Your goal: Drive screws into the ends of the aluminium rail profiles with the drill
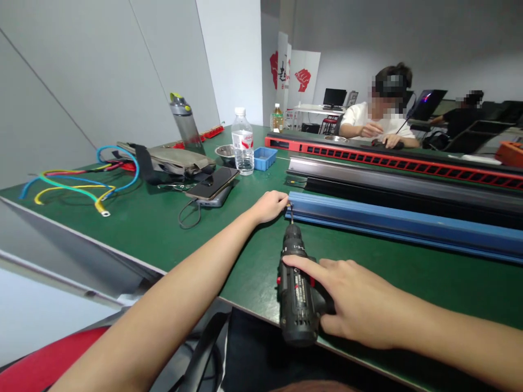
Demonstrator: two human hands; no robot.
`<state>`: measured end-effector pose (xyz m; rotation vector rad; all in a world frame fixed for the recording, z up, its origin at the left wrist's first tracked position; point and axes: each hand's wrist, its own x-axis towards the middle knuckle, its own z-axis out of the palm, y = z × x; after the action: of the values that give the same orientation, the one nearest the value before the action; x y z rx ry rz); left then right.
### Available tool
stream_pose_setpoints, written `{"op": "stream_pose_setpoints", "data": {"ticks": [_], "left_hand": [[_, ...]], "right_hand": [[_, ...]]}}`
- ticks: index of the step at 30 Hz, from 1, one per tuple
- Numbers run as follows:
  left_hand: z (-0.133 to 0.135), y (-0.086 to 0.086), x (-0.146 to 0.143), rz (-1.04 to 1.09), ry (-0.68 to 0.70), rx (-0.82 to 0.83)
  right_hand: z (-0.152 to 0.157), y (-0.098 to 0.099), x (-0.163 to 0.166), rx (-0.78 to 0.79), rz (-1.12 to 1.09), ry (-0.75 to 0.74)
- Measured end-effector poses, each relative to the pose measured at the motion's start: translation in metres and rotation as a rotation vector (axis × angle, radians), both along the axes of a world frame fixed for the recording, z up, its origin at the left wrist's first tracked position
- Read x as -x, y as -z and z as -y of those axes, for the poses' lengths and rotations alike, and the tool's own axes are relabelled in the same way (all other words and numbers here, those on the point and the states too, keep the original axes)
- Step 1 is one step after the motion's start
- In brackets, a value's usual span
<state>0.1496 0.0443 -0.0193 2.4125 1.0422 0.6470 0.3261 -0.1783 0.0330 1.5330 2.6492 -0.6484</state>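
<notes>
My right hand (354,305) grips the handle of a black cordless drill (296,294), with the forefinger stretched along its body. The drill's bit points at the left end of a long blue metal rail (392,222) that lies across the green table (163,223). My left hand (270,206) is closed in a pinch at that rail end, right at the bit's tip, on something too small to make out.
Behind the blue rail lie a black rail (388,179) and a red slotted rail (368,156). A phone on a power bank (212,185), water bottle (242,141), blue tray (265,158), grey bag (171,159) and coloured cables (77,185) sit to the left. Other people sit at the far end.
</notes>
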Motion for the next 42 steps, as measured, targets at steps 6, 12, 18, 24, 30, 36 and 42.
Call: {"op": "stream_pose_setpoints", "data": {"ticks": [6, 12, 18, 24, 30, 36, 42], "left_hand": [[-0.0012, -0.0006, 0.0003, -0.01, -0.005, 0.007], [0.001, -0.0041, 0.0002, -0.007, -0.006, 0.023], [0.0018, -0.0059, -0.0005, -0.006, -0.015, 0.035], [0.0011, -0.0046, -0.001, -0.012, -0.011, 0.017], [0.0015, -0.0048, -0.0007, -0.012, -0.007, 0.014], [0.0018, -0.0063, -0.0012, -0.018, -0.02, 0.023], [0.0026, -0.007, -0.0014, -0.015, -0.021, 0.02]], "right_hand": [[-0.0019, 0.0011, -0.0013, -0.028, 0.004, -0.02], [-0.0019, 0.0009, -0.0027, -0.058, 0.011, -0.03], [-0.0019, 0.0009, -0.0033, -0.059, 0.003, -0.031], [-0.0026, 0.0002, -0.0017, -0.055, 0.017, -0.03], [-0.0025, 0.0003, -0.0027, -0.055, 0.008, -0.028], [-0.003, 0.0013, -0.003, -0.066, 0.007, -0.036], [-0.0026, 0.0013, -0.0027, -0.083, 0.025, -0.045]]}}
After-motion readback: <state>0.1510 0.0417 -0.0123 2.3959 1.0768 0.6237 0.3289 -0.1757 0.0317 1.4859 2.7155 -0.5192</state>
